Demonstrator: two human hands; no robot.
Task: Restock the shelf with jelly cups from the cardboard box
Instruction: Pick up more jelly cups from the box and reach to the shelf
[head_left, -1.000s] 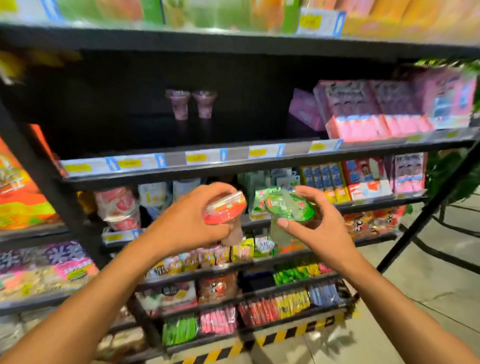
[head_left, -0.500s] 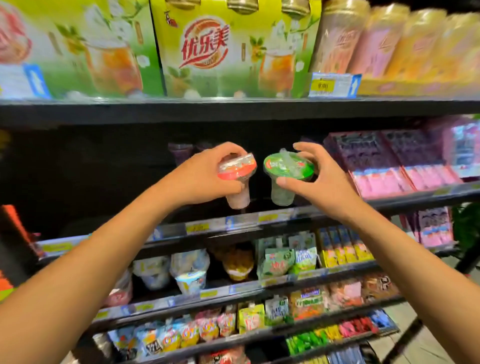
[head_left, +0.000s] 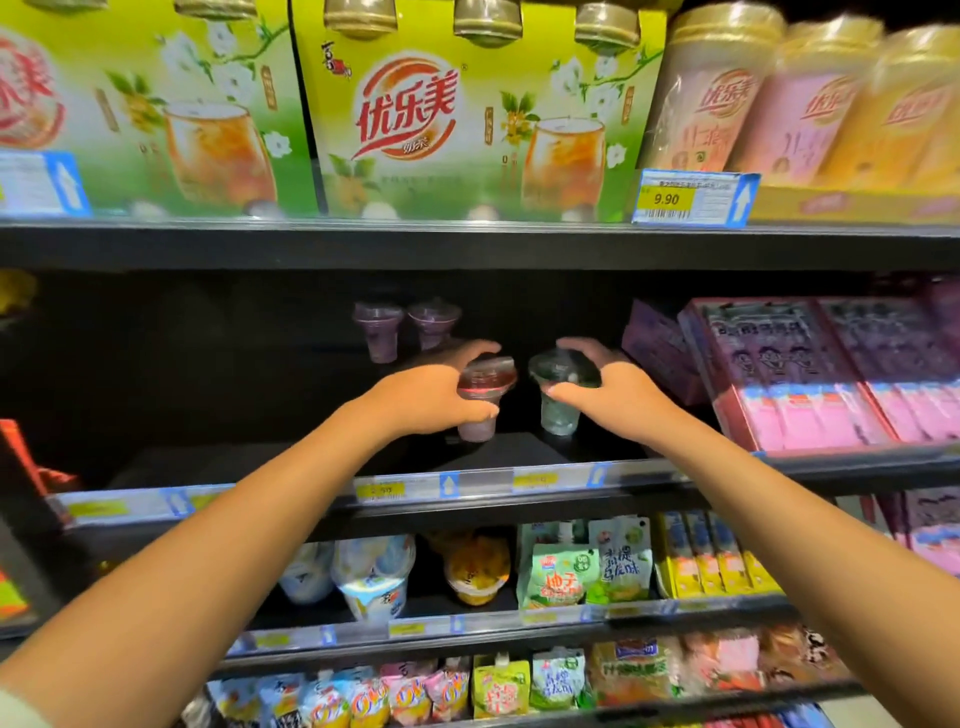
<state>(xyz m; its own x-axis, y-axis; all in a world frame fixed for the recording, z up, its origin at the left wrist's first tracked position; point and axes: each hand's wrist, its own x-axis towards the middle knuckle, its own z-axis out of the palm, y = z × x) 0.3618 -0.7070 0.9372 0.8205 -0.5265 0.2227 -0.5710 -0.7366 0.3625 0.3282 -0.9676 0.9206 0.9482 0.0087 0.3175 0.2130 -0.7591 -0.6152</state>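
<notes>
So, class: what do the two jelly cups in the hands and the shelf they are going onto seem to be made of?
Red-lidded clear jelly cup: seemingly thin glossy plastic; the pinkish filling shows through. Green-lidded clear jelly cup: the same, with pale contents visible. Black shelf: probably painted metal, a flat dark board with a faint sheen.

Red-lidded jelly cup (head_left: 480, 402), green-lidded jelly cup (head_left: 561, 395), upright, seemingly touching dark shelf (head_left: 311, 457)

Dark shelf (head_left: 270, 457) carries two purple jelly cups (head_left: 382, 332) and pink boxes (head_left: 810, 374).
</notes>
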